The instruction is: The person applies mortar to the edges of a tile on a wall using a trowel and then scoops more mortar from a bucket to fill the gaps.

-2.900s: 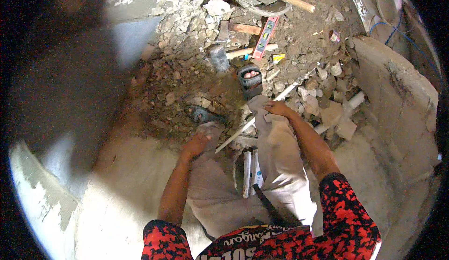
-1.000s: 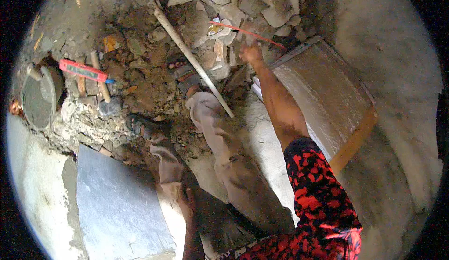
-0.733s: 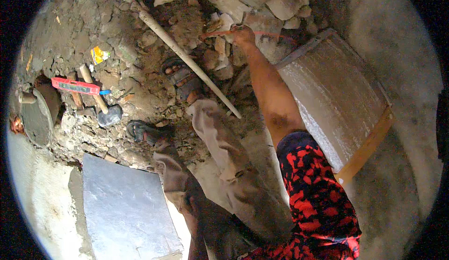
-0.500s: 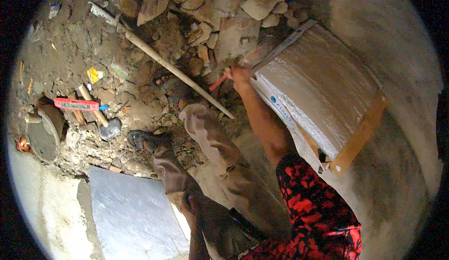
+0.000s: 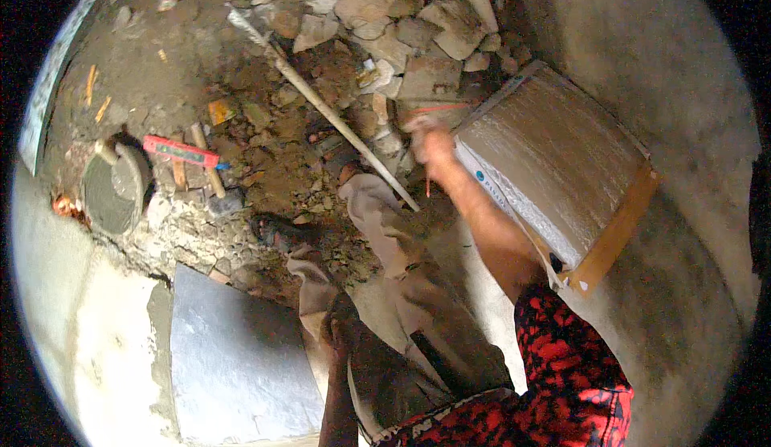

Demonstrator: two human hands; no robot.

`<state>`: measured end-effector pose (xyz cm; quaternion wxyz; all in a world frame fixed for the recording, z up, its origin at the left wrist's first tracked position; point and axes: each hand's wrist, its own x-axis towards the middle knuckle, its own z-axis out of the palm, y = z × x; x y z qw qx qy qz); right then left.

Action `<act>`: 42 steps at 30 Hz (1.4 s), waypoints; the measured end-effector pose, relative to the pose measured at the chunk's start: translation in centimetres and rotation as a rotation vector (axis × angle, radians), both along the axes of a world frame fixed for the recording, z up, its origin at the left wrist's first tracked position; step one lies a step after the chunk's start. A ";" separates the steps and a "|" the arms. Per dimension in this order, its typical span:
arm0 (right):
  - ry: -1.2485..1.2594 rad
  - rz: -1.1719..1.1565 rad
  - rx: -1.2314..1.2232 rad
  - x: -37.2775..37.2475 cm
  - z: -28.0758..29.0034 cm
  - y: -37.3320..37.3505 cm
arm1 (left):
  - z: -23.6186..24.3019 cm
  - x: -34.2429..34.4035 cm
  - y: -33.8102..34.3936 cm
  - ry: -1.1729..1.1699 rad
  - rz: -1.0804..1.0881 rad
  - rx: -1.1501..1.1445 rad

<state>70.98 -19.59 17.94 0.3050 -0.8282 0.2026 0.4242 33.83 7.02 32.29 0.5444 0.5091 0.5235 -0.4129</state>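
My right hand [image 5: 434, 143] is closed at the far left corner of a flat carton wrapped in clear plastic [image 5: 558, 162]. A thin red-orange thing [image 5: 440, 108] shows at its fingers, with another red-orange end below the hand; blur hides its kind. My left hand [image 5: 340, 325] is at my left leg near the knee, holding nothing I can see; its fingers are not clear. Left of that leg lies a large grey slab tile [image 5: 241, 359].
A long pale pole [image 5: 329, 114] lies slanted across the rubble beyond my feet. At left are a bucket of grey mortar [image 5: 112, 194], a red spirit level [image 5: 181, 151] and a hammer [image 5: 210, 170]. Broken stones [image 5: 369, 9] are heaped at the back.
The view has shifted, so the scene sits further right. My right hand stays by the carton's corner, and the red-orange thing at it has changed its slant.
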 end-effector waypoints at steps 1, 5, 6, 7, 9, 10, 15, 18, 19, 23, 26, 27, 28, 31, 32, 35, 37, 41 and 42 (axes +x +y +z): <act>-0.122 0.491 0.006 0.1 2.8 6.2 | 0.3 -1.3 0.4 -0.005 -0.018 0.041; -0.294 0.410 0.727 -12.2 10.4 22.1 | 1.1 2.1 2.5 -0.133 0.356 0.292; -0.117 0.483 0.727 -13.3 13.1 24.7 | 1.6 3.5 3.8 -0.172 0.481 0.397; -0.108 0.511 0.773 -14.0 14.7 25.9 | 2.2 4.9 5.2 -0.211 0.610 0.512; 0.264 0.847 0.633 -14.8 17.7 25.7 | 4.3 10.1 8.4 -0.354 0.590 0.613; 0.255 0.869 0.648 -16.0 18.2 24.6 | 4.7 11.8 9.3 -0.505 0.541 0.667; 0.386 1.285 0.598 -15.0 22.0 25.3 | 7.1 9.2 10.8 -0.384 0.201 -0.064; 0.257 1.387 0.608 -12.8 22.9 25.1 | 8.4 6.6 8.8 -0.383 0.186 -0.119; 0.366 1.427 0.579 -12.5 23.3 25.3 | 8.7 5.8 8.3 -0.397 0.205 -0.109; 0.210 1.351 0.679 -12.7 24.3 24.6 | 9.6 3.4 7.7 -0.592 0.278 -0.011; 0.220 1.364 0.670 -13.0 24.4 26.0 | 10.8 1.0 8.9 -0.671 0.420 -0.042; 0.183 1.374 0.665 -13.7 25.1 26.2 | 11.2 0.0 9.5 -0.575 0.370 -0.120; 0.186 1.389 0.668 -14.6 25.6 26.7 | 11.8 -0.5 10.0 -0.477 0.317 -0.203; 0.076 1.462 0.778 -17.5 26.1 27.4 | 12.1 -1.7 10.0 -0.593 0.471 -0.206; 0.076 1.470 0.780 -18.4 26.5 27.6 | 12.1 -2.2 10.0 -0.584 0.531 -0.228; -0.118 1.480 0.545 -19.4 29.2 30.1 | 12.9 -3.0 9.8 -0.552 0.700 -0.165; -0.257 1.444 0.529 -20.4 30.9 30.8 | 14.4 -3.1 10.1 -0.508 0.769 -0.151; -0.372 1.367 0.503 -22.8 32.3 30.3 | 17.2 -3.8 9.4 -0.567 0.813 -0.038; -0.272 1.325 0.510 -23.2 33.2 30.6 | 17.9 -4.1 9.4 -0.592 0.813 -0.027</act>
